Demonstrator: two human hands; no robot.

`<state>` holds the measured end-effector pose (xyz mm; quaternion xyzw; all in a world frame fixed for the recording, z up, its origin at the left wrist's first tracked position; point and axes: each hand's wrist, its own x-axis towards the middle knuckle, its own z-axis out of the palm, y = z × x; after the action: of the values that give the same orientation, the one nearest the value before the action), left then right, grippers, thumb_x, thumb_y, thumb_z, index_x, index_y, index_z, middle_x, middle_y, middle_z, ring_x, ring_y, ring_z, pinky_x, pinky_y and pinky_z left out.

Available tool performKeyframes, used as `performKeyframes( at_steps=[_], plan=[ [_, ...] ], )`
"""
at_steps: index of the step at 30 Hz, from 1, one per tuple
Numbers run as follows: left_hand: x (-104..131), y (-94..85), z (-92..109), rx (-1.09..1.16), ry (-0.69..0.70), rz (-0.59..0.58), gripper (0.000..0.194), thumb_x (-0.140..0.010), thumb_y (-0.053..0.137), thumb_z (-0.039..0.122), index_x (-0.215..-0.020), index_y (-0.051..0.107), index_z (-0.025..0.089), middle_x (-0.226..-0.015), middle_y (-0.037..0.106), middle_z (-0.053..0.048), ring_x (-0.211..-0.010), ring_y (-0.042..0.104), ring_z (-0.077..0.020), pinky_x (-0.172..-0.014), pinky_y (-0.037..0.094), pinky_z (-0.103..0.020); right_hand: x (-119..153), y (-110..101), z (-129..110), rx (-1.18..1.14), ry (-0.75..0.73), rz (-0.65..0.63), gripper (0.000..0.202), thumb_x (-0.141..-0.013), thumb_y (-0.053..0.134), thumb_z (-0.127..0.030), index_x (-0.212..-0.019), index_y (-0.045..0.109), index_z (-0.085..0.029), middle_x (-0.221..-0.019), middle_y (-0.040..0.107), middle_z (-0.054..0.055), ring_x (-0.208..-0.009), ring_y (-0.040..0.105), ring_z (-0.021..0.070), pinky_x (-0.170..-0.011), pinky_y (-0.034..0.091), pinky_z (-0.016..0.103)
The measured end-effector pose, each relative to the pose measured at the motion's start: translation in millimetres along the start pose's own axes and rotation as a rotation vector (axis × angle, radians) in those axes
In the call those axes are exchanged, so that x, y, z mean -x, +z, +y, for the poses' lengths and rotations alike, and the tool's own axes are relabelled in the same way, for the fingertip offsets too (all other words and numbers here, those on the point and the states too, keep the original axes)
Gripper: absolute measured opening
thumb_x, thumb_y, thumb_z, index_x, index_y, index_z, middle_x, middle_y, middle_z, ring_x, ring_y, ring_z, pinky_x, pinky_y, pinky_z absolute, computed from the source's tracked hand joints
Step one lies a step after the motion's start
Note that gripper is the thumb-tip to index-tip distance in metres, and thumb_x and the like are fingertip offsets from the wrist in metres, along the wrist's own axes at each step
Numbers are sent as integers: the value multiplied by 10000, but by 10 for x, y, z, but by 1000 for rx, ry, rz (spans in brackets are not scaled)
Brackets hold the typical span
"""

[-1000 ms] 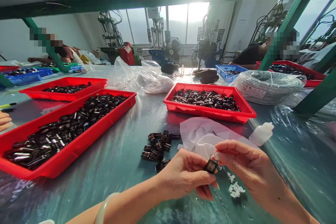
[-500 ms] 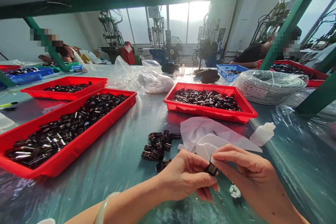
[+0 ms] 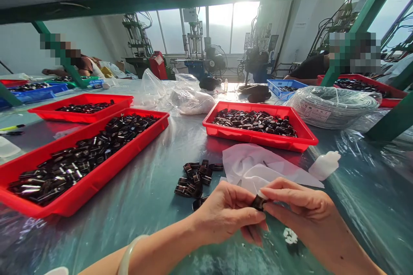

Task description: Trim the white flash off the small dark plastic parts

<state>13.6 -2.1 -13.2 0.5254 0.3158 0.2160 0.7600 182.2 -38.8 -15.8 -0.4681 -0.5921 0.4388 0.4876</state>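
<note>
Between thumb and fingers, my left hand [image 3: 226, 212] grips a small black glossy cylindrical part [image 3: 258, 203]. My right hand [image 3: 306, 210] pinches at the upper end of the same part, where a small white piece [image 3: 262, 195] shows; fingertips hide some of it. Both hands meet low over the table. Just left of them lies a loose pile of similar black parts [image 3: 193, 179]. White bits [image 3: 289, 236] are on the table below my right hand. A thin white sheet [image 3: 245, 159] is spread behind the hands, with a white squeeze bottle [image 3: 324, 165] to its right.
Red trays of black parts stand at the left [image 3: 106, 180], farther left [image 3: 80, 118] and beyond the sheet [image 3: 258, 142]. A wrapped cable coil [image 3: 335, 107] sits at right. Green shelf posts [image 3: 358, 36] frame the view. Two people sit across the table.
The black part has tilted slightly between my hands, and more of the white piece at its upper end shows. My right fingers have shifted a little on it. The view has moved slightly.
</note>
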Motion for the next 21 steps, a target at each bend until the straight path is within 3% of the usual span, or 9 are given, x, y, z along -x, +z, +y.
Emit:
performKeyframes(
  at_steps=[21],
  plan=[
    [9,-22,14,9,-20,-53,150,-685,638,238,-674,661,91,-570,604,-9,-377,520,-65,-366,370,-158,-21,-19,-17,-125,105,-166,128,-756,632,-294,-740,743,-232,-755,540,23,-654,544,143,-592,478,271]
  ],
)
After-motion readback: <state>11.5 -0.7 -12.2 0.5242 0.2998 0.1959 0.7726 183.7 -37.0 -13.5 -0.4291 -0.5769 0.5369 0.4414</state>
